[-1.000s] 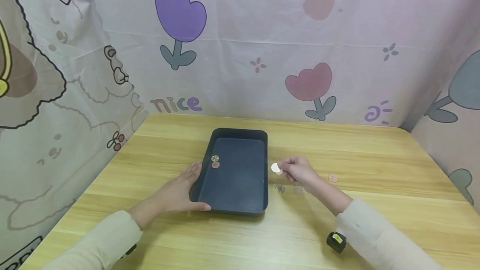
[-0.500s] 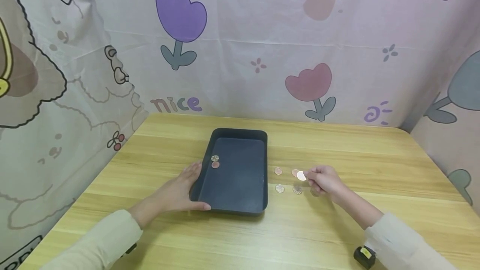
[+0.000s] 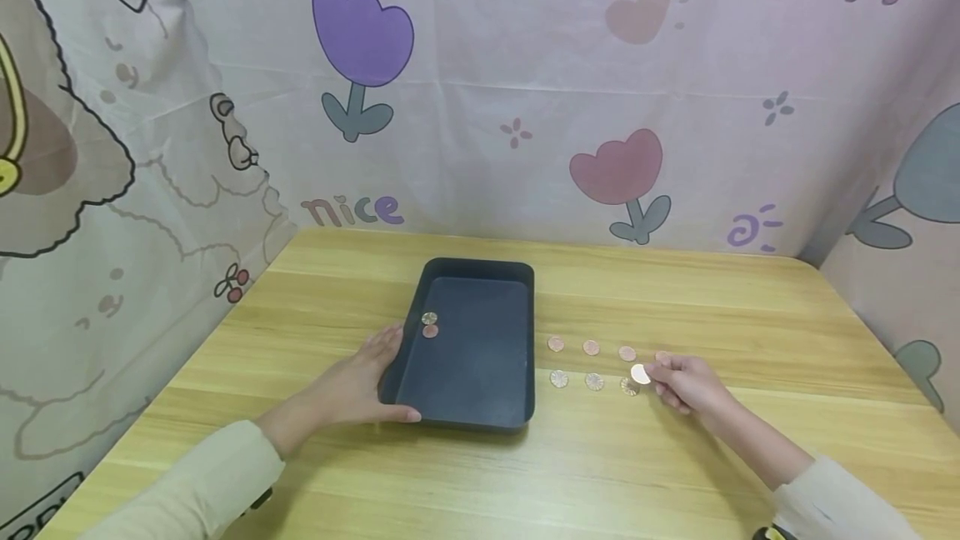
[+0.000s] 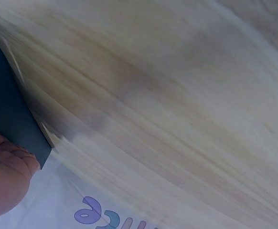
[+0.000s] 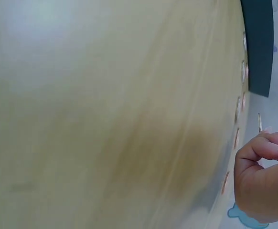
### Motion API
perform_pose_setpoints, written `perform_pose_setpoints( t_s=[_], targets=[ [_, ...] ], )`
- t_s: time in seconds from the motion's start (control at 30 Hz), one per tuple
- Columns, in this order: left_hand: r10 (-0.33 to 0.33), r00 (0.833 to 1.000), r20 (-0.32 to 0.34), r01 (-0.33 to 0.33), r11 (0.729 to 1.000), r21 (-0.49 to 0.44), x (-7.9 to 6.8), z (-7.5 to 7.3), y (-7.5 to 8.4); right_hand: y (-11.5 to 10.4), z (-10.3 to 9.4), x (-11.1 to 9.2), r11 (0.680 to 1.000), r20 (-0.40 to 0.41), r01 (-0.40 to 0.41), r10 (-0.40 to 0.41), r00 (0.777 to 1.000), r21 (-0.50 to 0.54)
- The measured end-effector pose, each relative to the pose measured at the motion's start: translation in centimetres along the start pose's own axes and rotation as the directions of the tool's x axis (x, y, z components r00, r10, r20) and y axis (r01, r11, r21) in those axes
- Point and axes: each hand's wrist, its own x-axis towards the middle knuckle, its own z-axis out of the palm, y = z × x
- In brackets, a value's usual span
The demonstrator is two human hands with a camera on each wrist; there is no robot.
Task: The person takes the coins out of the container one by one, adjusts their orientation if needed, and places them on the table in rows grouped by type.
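Observation:
In the head view, my left hand (image 3: 356, 382) rests at the near left corner of a dark rectangular tray (image 3: 525, 373). Its thumb lies along the near edge, with the fingers against the left side. Two coins (image 3: 430, 331) lie inside the tray by its left wall. To the right of the tray, my right hand (image 3: 690, 382) pinches a bright coin (image 3: 641, 373) between thumb and fingertips, above the table. Below it are two rows of coins: a coppery far row (image 3: 591, 347) and a duller near row (image 3: 594, 382). The hand partly covers the last coppery coin (image 3: 662, 355).
The wooden table (image 3: 480, 490) extends around the tray and coins. Behind it hangs a pale cloth (image 3: 480, 165) printed with flowers, and more printed cloth closes off the left and right sides.
My right hand has moved right and slightly nearer along the coin rows, still pinching the bright coin, uncovering the coins near the tray. The left hand and tray have stayed put.

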Motion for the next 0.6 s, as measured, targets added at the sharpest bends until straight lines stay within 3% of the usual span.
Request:
perform_pose_setpoints(
  t_s=[0.3, 0.6],
  targets=[
    [0.002, 1.000, 0.000, -0.002, 1.000, 0.002, 0.1, 0.0, 0.0, 1.7, -1.6, -0.7, 0.994, -0.048, -0.031, 0.026, 0.998, -0.109],
    [0.003, 1.000, -0.004, -0.003, 1.000, -0.004, 0.1, 0.0, 0.0, 1.7, -1.6, -0.9, 0.979, -0.100, -0.036, 0.016, 0.995, -0.199]
  ],
)
